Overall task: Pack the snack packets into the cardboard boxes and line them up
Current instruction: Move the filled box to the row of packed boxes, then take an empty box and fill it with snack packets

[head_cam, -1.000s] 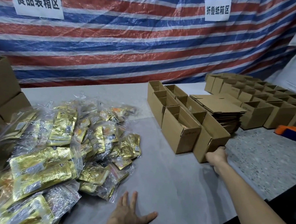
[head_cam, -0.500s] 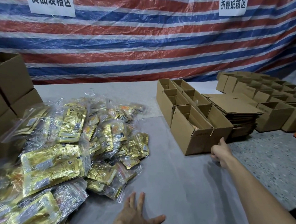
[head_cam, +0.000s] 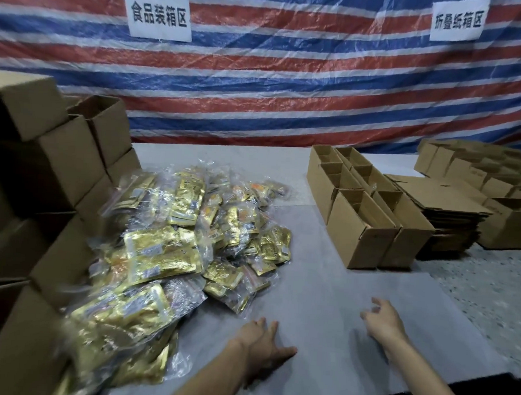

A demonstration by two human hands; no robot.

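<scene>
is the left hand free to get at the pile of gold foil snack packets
Probably yes: the left hand rests open on the grey table, and the pile of gold foil snack packets lies just beside it, nothing between.

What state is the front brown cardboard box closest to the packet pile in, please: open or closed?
Open: the front brown cardboard box has no flaps across its top, and its bare inner walls show.

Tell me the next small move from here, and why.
Probably slide the left hand to the nearest packet at the edge of the pile and grip it. Both hands hold nothing, the right hand hovers free, and the open boxes stand ready on the right.
</scene>
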